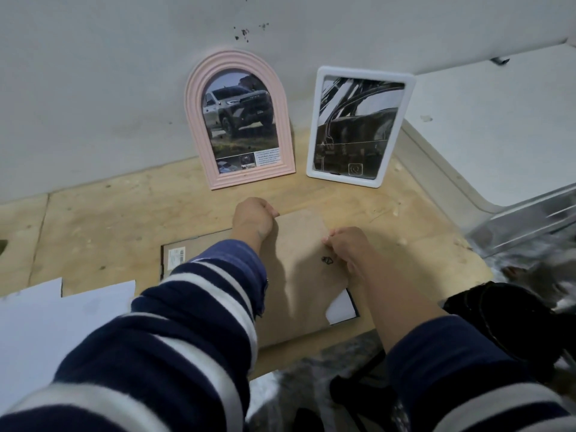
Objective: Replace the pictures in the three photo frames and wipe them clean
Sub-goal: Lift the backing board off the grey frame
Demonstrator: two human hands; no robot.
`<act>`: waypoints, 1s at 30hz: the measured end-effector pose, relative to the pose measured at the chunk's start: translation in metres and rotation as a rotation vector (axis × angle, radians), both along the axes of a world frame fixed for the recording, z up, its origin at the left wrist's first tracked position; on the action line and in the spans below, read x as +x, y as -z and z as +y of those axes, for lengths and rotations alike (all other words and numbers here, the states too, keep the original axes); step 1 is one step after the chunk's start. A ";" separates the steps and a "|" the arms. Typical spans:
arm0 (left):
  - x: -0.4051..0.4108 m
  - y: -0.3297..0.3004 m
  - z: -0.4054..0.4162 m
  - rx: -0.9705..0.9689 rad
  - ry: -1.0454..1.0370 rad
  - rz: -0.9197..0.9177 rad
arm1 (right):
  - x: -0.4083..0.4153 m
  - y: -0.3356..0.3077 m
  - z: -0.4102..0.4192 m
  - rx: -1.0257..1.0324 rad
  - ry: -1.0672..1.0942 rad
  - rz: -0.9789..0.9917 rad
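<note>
A pink arched frame [240,120] with a pickup-truck picture leans against the wall. Beside it on the right leans a white rectangular frame [360,126] holding a dark car picture. A third, dark frame [174,260] lies face down on the wooden tabletop. Over it lies its brown backing board [299,275], slightly askew, with white paper [343,308] showing at its right corner. My left hand [254,221] grips the board's far left corner. My right hand [349,249] pinches the board's far right edge.
White paper sheets [62,319] lie at the left front of the wooden tabletop [124,213]. A black object [505,316] sits at the right edge. A white ledge [486,135] runs along the right. Dark clutter fills the space below the front edge.
</note>
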State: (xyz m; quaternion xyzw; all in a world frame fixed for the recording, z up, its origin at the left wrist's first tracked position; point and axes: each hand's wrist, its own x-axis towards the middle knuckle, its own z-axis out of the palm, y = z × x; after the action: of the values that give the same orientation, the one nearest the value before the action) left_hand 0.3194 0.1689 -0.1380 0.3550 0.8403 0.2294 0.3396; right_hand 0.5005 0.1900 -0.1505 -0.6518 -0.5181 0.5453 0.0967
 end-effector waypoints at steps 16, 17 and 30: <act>-0.073 0.013 -0.035 -0.205 0.037 0.193 | -0.004 -0.007 -0.002 -0.017 0.014 -0.057; -0.074 0.016 -0.032 -0.214 0.005 0.165 | -0.003 -0.008 -0.003 -0.027 0.026 -0.035; -0.090 0.047 -0.012 -0.290 0.012 0.217 | 0.003 -0.012 -0.012 -0.001 0.131 0.136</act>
State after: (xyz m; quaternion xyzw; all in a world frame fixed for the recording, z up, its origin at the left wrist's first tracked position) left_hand 0.2290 0.1565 -0.1853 0.3298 0.8941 0.0644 0.2960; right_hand 0.5040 0.1781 -0.1384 -0.6459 -0.4664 0.5809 0.1669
